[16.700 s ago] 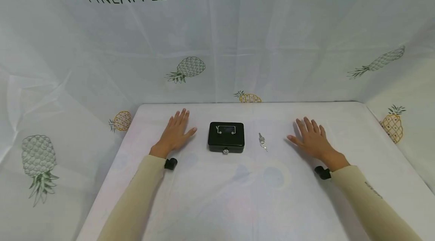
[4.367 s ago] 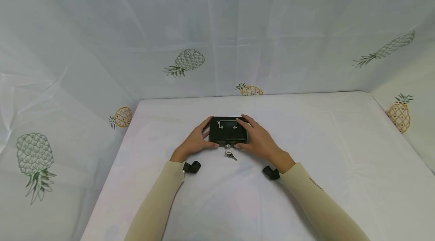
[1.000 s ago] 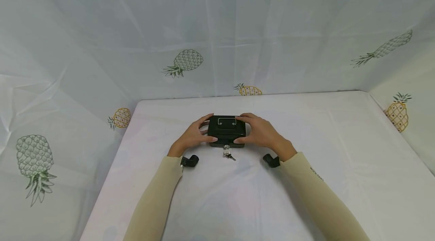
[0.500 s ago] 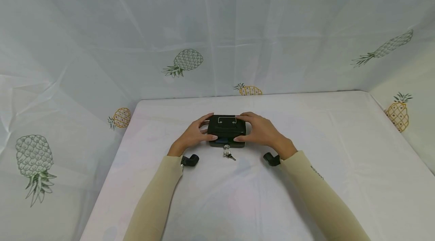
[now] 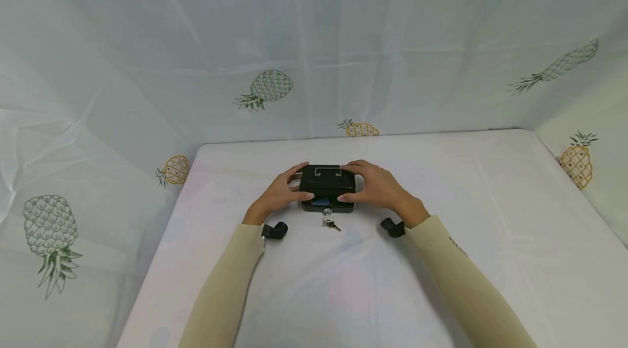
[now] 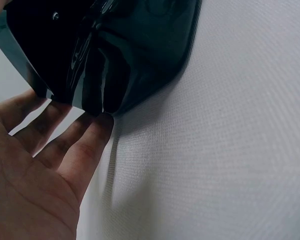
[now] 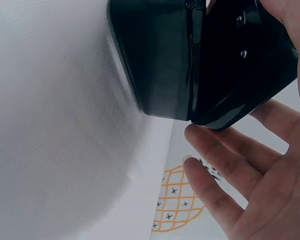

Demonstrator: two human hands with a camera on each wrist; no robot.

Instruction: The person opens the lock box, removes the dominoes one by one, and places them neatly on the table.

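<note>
A small black cash box (image 5: 327, 180) with a wire handle stands at mid-table, its lid tilted part-way up. Keys (image 5: 330, 221) hang from the lock on its front. Through the front gap shows something blue (image 5: 321, 202) inside. My left hand (image 5: 278, 194) holds the lid's left side, thumb at its front edge and fingers toward the rear. On the other side my right hand (image 5: 380, 190) grips the lid the same way. The right wrist view shows the lid (image 7: 250, 65) angled away from the lower body (image 7: 150, 60), fingers (image 7: 225, 160) close to the back edge.
A white cloth covers the table (image 5: 432, 261). Behind and at both sides hangs a pale curtain (image 5: 417, 64) printed with pineapples. Each wrist carries a small black camera, such as the left one (image 5: 276, 231).
The keys, first lying right of the box, now hang at its lock. Both hands have come from flat on the table to the box. The lid, closed earlier, has swung up at the front.
</note>
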